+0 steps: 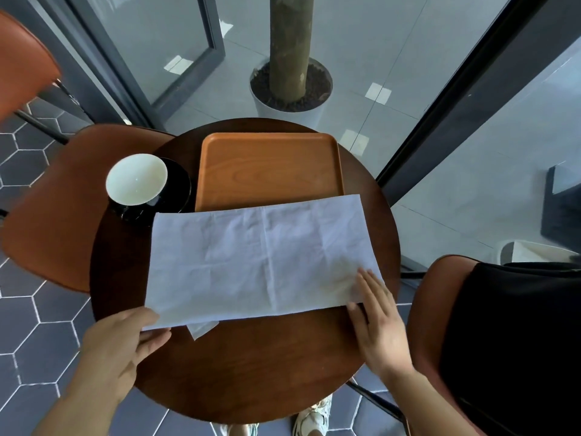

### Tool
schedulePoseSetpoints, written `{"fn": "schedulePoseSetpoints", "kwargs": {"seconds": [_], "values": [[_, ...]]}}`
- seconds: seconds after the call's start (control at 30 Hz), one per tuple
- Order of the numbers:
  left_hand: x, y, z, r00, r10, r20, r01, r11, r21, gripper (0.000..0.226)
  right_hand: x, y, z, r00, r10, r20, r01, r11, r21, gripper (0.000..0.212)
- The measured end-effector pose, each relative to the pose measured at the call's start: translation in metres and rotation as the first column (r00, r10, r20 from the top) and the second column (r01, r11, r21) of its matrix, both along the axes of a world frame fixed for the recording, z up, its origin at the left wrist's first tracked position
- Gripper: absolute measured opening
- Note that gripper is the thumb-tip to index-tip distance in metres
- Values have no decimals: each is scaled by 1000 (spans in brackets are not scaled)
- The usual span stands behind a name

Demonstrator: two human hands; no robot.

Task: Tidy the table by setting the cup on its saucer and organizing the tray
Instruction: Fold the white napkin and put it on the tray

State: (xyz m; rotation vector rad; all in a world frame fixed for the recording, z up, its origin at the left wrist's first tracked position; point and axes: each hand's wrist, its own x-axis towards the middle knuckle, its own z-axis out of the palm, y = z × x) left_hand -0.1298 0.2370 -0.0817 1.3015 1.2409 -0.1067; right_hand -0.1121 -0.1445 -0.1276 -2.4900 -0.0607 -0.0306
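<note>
A black cup [135, 180] with a white inside stands on a black saucer [179, 184] at the table's far left. An orange wooden tray [270, 171] lies beside it at the far middle, nothing on its visible part. A folded white cloth [261, 262] is spread across the table's middle, its far edge overlapping the tray's near rim. My left hand [119, 347] pinches the cloth's near left corner. My right hand [377, 322] lies flat, fingers apart, on the cloth's near right corner.
The round dark wooden table [251, 372] has orange chairs at left [53, 209] and right [440, 309], the right one with a black item [518, 341] on it. A potted tree trunk [290, 86] stands behind glass beyond the table.
</note>
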Motion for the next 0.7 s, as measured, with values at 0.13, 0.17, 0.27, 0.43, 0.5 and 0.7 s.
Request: {"fn": "schedulePoseSetpoints", "kwargs": {"seconds": [0.13, 0.17, 0.27, 0.43, 0.5, 0.7], "values": [[-6, 3, 6, 998, 36, 46, -41, 993, 112, 15, -13, -19, -8, 989, 145, 20, -142, 983, -112, 54], [-7, 2, 8, 998, 13, 61, -22, 989, 145, 25, -15, -20, -10, 985, 171, 12, -169, 977, -128, 54], [-11, -4, 11, 995, -6, 104, -15, 981, 195, 29, -15, -18, -10, 982, 186, 35, -179, 974, -136, 51], [-10, -19, 17, 986, 8, 168, -51, 966, 255, 18, -3, 0, -3, 970, 222, 103, -203, 965, -169, 35], [-11, -29, 25, 988, -40, 150, -14, 939, 344, 18, 6, 11, 4, 977, 172, 122, -154, 978, -144, 35], [-5, -71, 59, 945, -327, 20, 231, 708, 667, 13, 49, 93, 49, 969, 150, -196, -88, 952, 292, 22]]}}
